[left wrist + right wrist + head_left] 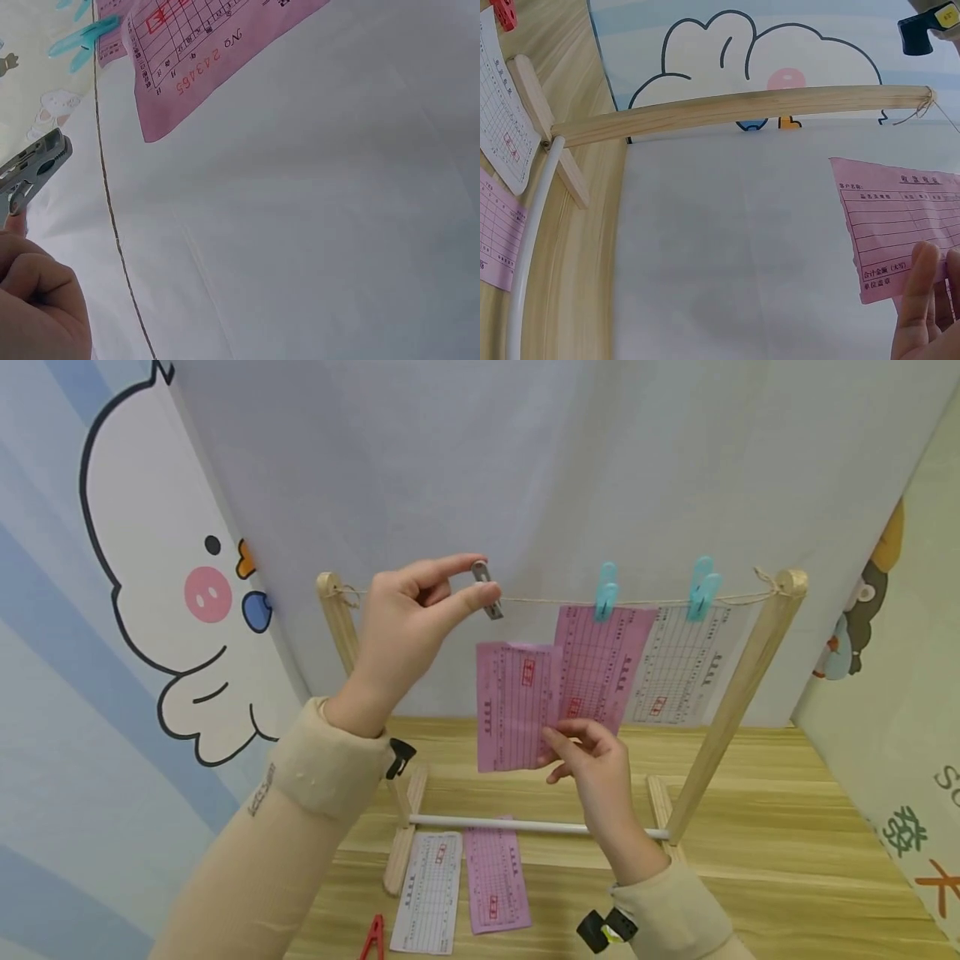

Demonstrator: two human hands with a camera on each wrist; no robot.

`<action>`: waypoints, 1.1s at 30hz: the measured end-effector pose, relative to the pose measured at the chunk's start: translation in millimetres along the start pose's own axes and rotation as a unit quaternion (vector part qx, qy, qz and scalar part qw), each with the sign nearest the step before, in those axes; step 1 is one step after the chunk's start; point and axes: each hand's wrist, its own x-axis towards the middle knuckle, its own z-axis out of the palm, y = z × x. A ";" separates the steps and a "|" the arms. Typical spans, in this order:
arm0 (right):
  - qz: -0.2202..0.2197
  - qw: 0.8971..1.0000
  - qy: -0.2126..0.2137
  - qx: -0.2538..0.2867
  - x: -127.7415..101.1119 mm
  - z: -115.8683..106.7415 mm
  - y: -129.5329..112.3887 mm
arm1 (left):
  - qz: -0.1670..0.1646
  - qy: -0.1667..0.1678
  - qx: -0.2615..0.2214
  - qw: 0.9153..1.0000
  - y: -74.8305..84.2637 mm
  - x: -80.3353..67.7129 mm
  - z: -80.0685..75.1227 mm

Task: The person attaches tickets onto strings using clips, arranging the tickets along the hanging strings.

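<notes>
Between thumb and index finger my left hand (408,627) pinches a grey clothespin (486,590), level with the string (536,601). In the left wrist view the toothed jaws of the clothespin (37,165) point toward the string. My right hand (600,764) holds a pink receipt slip (513,706) by its lower right edge, its top a little below the string. That slip overlaps another pink slip (603,660), which hangs from the string by a light blue clothespin (606,593). A white slip (678,664) hangs farther right under a second blue clothespin (703,589).
A wooden post stands at each end of the string, the left post (341,622) and the right post (738,706), joined low down by a white rod (525,825). On the wooden table lie a white slip (427,893), a pink slip (498,878) and a red clothespin (372,937).
</notes>
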 end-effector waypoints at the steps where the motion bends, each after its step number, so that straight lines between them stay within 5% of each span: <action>1: -0.001 1.000 0.000 0.000 0.5 0.2 -0.8 | 0.005 -0.001 0.001 1.000 0.3 1.1 0.2; 17: -0.020 1.000 -0.009 0.014 9.9 6.5 -13.0 | 0.047 0.006 0.017 0.999 7.2 15.3 3.9; 28: -0.022 1.000 0.004 0.016 17.2 9.9 -17.6 | 0.005 -0.030 0.038 0.999 5.8 24.9 4.8; 33: -0.033 0.999 0.004 0.018 20.3 9.8 -17.1 | -0.040 -0.057 0.041 0.997 1.2 33.0 7.0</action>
